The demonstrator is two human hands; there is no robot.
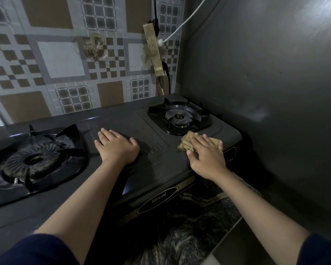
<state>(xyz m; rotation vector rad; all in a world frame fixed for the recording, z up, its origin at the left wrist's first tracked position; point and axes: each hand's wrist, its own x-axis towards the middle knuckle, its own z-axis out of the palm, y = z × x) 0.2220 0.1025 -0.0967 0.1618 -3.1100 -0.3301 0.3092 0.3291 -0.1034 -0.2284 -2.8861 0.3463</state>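
The right hand (206, 155) presses a tan cloth (187, 143) flat with straight fingers, right of centre on the stove (161, 165) — the cloth half hidden. The left hand (117, 146) lies spread flat mid-frame; the left burner (33, 159) is cut off.

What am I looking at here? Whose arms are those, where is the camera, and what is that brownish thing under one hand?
There is no machine: a person wears one wide camera on the head, looking down at their own two arms. Before them is a dark grey two-burner gas stove. The left hand lies flat on the stove's bare middle. The right hand presses a folded tan cloth onto the top, just in front of the right burner, with fingers flat, as if wiping. Nothing is gripped.
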